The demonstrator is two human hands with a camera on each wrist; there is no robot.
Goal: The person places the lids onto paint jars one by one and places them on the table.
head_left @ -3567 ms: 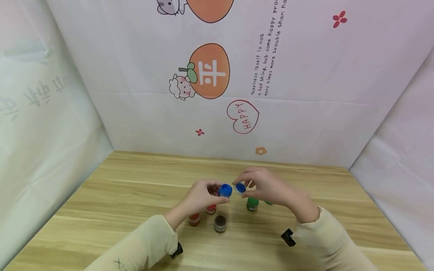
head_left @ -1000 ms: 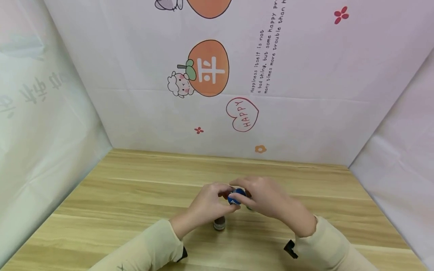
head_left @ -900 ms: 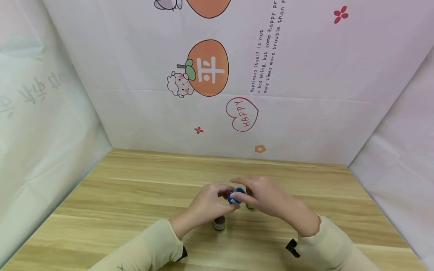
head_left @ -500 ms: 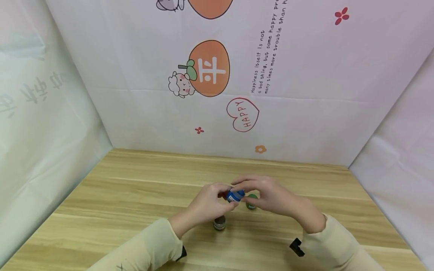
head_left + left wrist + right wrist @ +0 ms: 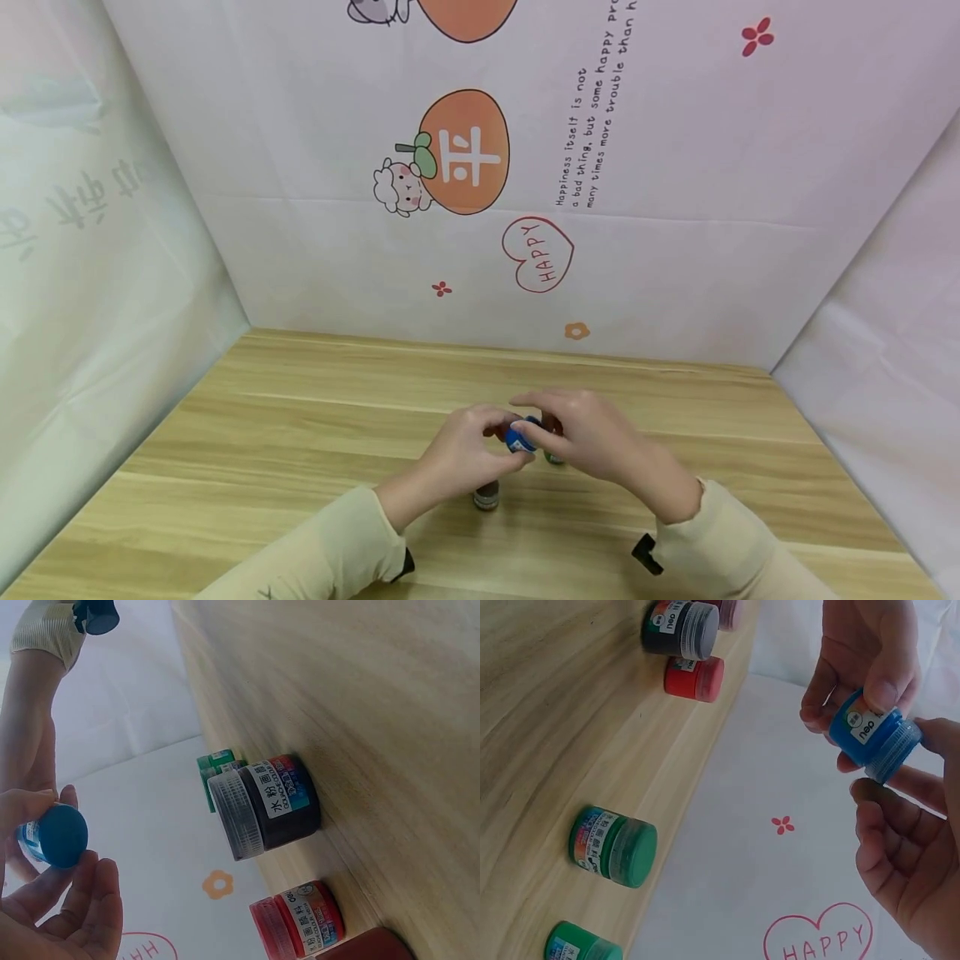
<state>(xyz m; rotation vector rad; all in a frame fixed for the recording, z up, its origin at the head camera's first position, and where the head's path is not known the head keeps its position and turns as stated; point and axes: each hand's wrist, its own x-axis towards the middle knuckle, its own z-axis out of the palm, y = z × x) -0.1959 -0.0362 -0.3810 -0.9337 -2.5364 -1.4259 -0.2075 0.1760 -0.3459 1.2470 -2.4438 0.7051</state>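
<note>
A small blue paint jar (image 5: pixel 517 440) is held above the table by my left hand (image 5: pixel 459 446), its thumb and fingers around the body. My right hand (image 5: pixel 592 435) is at the lid end, its thumb and fingertips on the clear ridged lid (image 5: pixel 896 752). In the right wrist view the lid sits on the tilted blue jar (image 5: pixel 855 726), label showing. The left wrist view shows the jar's round blue base (image 5: pixel 64 836). Below the hands stand a dark brown jar (image 5: pixel 486 497) and a dark green jar (image 5: pixel 554 457), partly hidden by my right hand.
Other lidded paint jars stand on the wooden table (image 5: pixel 315 417): a red jar (image 5: pixel 306 921), an orange-red jar (image 5: pixel 375 946) and a lighter green jar (image 5: pixel 577 945). A printed white cloth (image 5: pixel 645 275) hangs behind the table, with cloth on both sides.
The lid, earlier apart from the blue jar in my right hand, is now on it. My right fingers have shifted back and forth around the lid; my left hand stays nearly still lately.
</note>
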